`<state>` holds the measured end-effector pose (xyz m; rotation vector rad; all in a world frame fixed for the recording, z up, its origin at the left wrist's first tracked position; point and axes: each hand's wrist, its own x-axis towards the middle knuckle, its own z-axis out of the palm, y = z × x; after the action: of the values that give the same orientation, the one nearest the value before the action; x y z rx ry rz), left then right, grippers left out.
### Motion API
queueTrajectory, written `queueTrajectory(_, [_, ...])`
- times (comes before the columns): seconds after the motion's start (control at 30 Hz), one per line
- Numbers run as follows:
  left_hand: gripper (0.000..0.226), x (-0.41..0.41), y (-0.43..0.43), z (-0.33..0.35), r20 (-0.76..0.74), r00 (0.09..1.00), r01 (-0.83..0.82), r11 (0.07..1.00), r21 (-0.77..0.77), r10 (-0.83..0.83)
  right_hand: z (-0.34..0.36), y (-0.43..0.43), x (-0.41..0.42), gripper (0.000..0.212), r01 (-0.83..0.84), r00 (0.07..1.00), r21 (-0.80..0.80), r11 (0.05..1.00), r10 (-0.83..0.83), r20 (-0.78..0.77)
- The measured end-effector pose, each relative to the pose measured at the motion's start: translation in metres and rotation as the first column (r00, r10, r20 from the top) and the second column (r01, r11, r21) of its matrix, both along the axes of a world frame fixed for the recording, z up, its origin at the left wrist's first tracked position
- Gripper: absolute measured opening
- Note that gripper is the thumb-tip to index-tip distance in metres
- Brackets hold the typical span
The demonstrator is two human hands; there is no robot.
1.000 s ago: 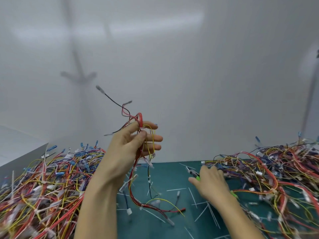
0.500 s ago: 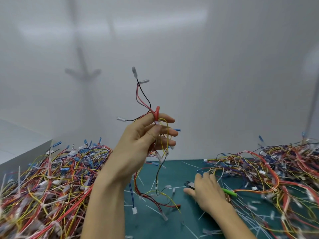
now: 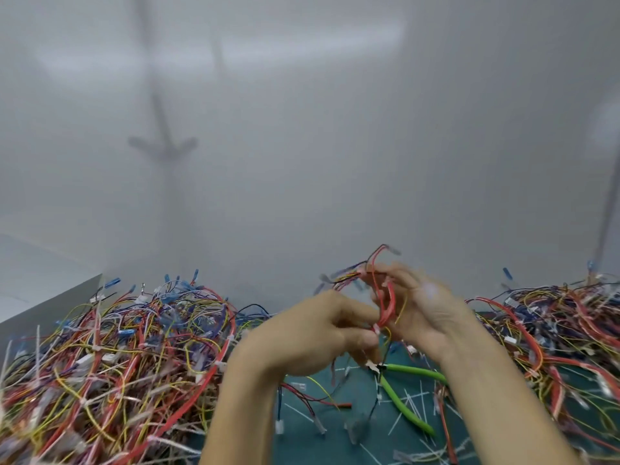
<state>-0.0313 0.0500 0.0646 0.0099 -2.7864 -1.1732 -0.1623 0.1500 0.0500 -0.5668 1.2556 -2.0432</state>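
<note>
in the head view, a small wire bundle (image 3: 385, 307) of red, yellow and black leads is held up between both hands, above the middle of the teal surface (image 3: 302, 444) and in front of a pale wall. the left hand (image 3: 312, 333) is seen from its back with fingers curled, and the bundle's lower end is pinched between thumb and fingertips. the right hand (image 3: 426, 317) is blurred, but its fingers are curled round the bundle's upper loop, from which loose ends stick up and out to the left. just below the hands, green-handled cutters (image 3: 404, 407) are laid on the surface with the handles spread, touched by neither hand. short white tie offcuts (image 3: 422, 402) are scattered around them. a large tangled wire heap (image 3: 117, 347) is piled on the left of the surface and a second heap (image 3: 553, 330) on the right, with the held bundle raised between the two.
</note>
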Motion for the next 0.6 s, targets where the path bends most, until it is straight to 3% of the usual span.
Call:
queueTrajectory(0.07, [0.017, -0.005, 0.000, -0.005, 0.014, 0.997, -0.077, 0.997, -0.012, 0.077, 0.000, 0.003, -0.005, 0.006, 0.134, 0.984, -0.014, 0.991, -0.135, -0.119])
queueTrajectory(0.17, [0.024, -0.008, -0.006, -0.010, 0.040, 0.981, -0.189, 0.981, -0.032, 0.191, 0.001, 0.009, -0.009, 0.020, 0.237, 0.928, -0.082, 0.968, -0.251, -0.275])
queueTrajectory(0.23, [0.037, -0.006, -0.017, -0.015, 0.042, 0.936, -0.345, 0.933, -0.101, 0.350, 0.003, 0.010, -0.011, 0.018, 0.259, 0.904, -0.081, 0.963, -0.271, -0.330])
queueTrajectory(0.33, [0.034, -0.007, -0.032, -0.025, -0.028, 0.792, -0.606, 0.781, -0.149, 0.610, 0.003, 0.010, -0.009, 0.018, 0.268, 0.896, -0.070, 0.961, -0.275, -0.350])
queueTrajectory(0.43, [0.019, -0.011, -0.048, -0.035, -0.230, 0.619, -0.782, 0.560, -0.274, 0.751, 0.005, 0.012, -0.008, 0.022, 0.296, 0.904, -0.125, 0.947, -0.320, -0.285])
queueTrajectory(0.6, [0.027, -0.014, -0.050, -0.044, -0.129, 0.704, -0.693, 0.638, -0.336, 0.698, 0.015, 0.029, -0.013, 0.019, 0.334, 0.877, -0.262, 0.905, -0.401, -0.265])
